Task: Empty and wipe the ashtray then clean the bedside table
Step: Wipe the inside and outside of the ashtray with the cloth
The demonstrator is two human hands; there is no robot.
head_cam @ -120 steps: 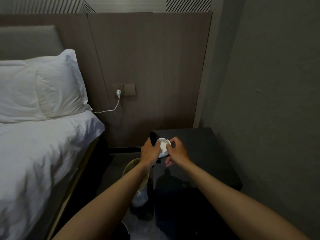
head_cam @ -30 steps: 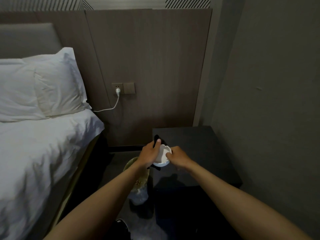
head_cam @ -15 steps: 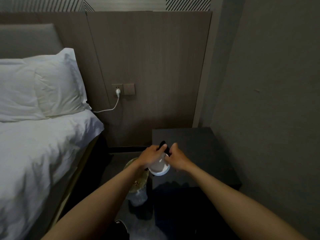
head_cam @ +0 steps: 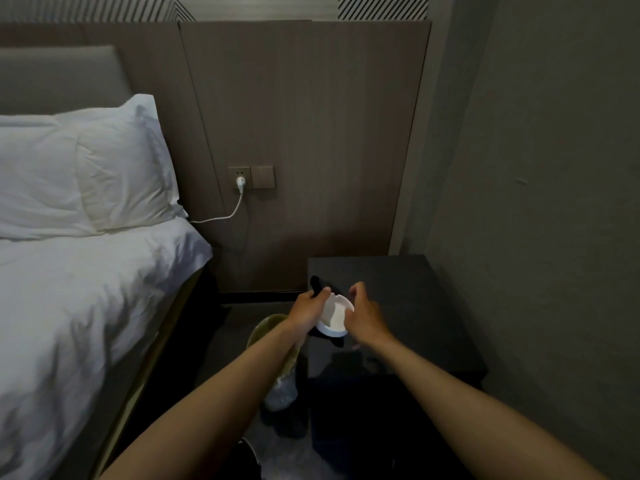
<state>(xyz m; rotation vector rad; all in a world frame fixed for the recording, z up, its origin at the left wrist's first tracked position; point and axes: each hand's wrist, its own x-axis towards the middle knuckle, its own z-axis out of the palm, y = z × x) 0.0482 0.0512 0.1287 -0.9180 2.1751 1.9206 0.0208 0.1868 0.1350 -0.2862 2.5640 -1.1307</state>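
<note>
My left hand [head_cam: 308, 308] is closed around a dark cloth [head_cam: 317, 284] and the near-left side of the white ashtray [head_cam: 335, 315], thumb lying over its rim. My right hand [head_cam: 363, 315] is curled at the ashtray's right edge, fingers bent, though I cannot tell whether it grips the rim or only steadies it. The ashtray is tilted up towards me, held just above the front-left corner of the dark bedside table [head_cam: 408, 306], so I judge I am in the middle of wiping it. Below and to the left, on the floor between table and bed [head_cam: 86, 306], stands the lined bin [head_cam: 266, 330]. The risk I see is the cloth: it sits between palm and glazed ceramic, so the hold is likely slippery, and a firm rub could twist the ashtray loose onto the table edge or floor. The dim light also makes leftover ash hard to judge.
</note>
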